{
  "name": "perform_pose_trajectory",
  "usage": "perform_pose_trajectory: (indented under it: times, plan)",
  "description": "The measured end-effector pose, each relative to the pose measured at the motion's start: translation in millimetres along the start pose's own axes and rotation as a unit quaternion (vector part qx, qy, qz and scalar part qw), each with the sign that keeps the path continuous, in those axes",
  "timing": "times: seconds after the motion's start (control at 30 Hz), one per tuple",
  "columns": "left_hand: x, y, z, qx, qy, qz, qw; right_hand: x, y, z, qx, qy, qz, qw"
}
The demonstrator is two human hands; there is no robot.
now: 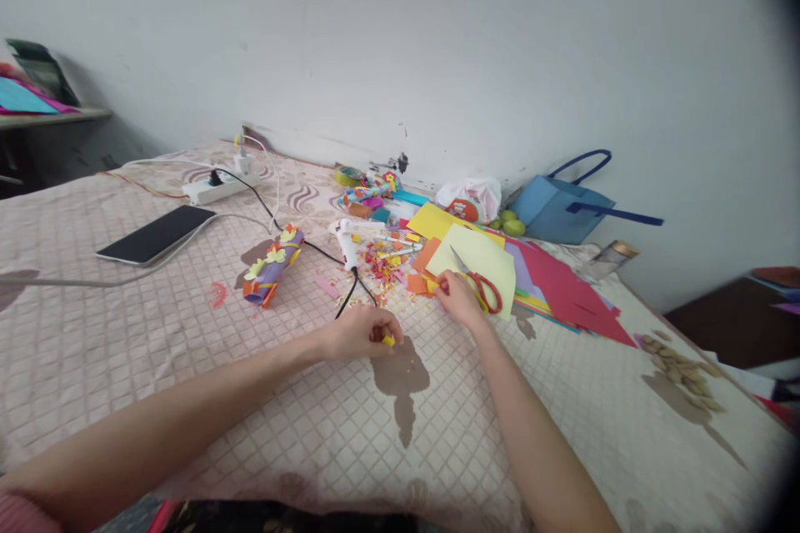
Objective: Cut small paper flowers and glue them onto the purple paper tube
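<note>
We pinch one small yellow piece [388, 341] in our left hand [366, 331], just below the frame's centre. Our right hand [459, 297], right of centre, meets a yellow scrap [431, 286]; we cannot tell whether it grips. We count one pair of scissors [467, 270] beside it, and one glue gun [347, 247] and one purple roll [271, 271] left of centre.
</note>
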State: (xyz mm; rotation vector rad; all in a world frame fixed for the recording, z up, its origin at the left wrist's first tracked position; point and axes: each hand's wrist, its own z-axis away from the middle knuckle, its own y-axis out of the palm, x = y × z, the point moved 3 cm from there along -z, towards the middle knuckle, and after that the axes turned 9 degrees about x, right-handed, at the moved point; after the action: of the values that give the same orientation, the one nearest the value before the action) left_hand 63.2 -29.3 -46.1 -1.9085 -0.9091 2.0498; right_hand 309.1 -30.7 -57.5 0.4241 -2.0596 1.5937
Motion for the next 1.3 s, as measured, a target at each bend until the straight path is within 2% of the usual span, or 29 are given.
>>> perform_pose_trajectory:
  times: [0.1, 0.2, 0.3, 0.37, 0.47, 0.53, 0.63, 0.73, 0.8, 0.87, 0.97, 1.03, 1.13, 1.3]
  plan:
    - [-7, 1.3, 2, -0.003, 0.026, -0.052, 0.998, -2, -3, -3, -0.012, 0.015, -0.042, 0.999]
    - [-10, -1.9, 2, -0.071, 0.052, -0.071, 0.994, 0, -7, -2, -0.016, 0.031, -0.104, 0.994]
    - [-5, -9.5, 1, -0.167, 0.026, -0.022, 0.985, 13, -5, 5, 0.003, 0.029, -0.182, 0.983]
    - [0, -13.5, -2, -0.198, -0.001, 0.059, 0.978, 31, 1, 12, 0.027, 0.012, -0.228, 0.973]
    - [7, -15.5, -5, -0.189, -0.034, 0.218, 0.957, 65, 17, 26, 0.067, -0.022, -0.262, 0.962]
    - [7, -16.6, -6, -0.194, -0.034, 0.286, 0.938, 86, 24, 35, 0.068, -0.05, -0.266, 0.96]
    - [2, -18.8, -6, -0.212, 0.008, 0.32, 0.923, 113, 22, 47, 0.0, -0.18, -0.187, 0.966]
    - [-1, -20.5, -5, -0.227, 0.047, 0.327, 0.916, 123, 18, 53, -0.03, -0.225, -0.175, 0.958]
    - [-3, -21.8, -4, -0.245, 0.055, 0.316, 0.915, 121, 17, 53, -0.023, -0.194, -0.235, 0.952]
    - [-6, -23.3, -2, -0.263, 0.059, 0.284, 0.92, 116, 19, 51, 0.002, -0.124, -0.346, 0.93]
    - [-11, -24.3, 1, -0.273, 0.071, 0.216, 0.935, 109, 30, 49, 0.091, -0.014, -0.505, 0.858]
    - [-12, -23.6, 1, -0.263, 0.074, 0.188, 0.943, 107, 35, 49, 0.126, 0.017, -0.548, 0.826]
    - [-10, -21.6, 0, -0.245, 0.07, 0.212, 0.944, 106, 36, 50, 0.113, 0.023, -0.553, 0.825]
    - [-2, -19.6, -4, -0.233, 0.043, 0.347, 0.907, 110, 33, 53, 0.097, 0.024, -0.538, 0.837]
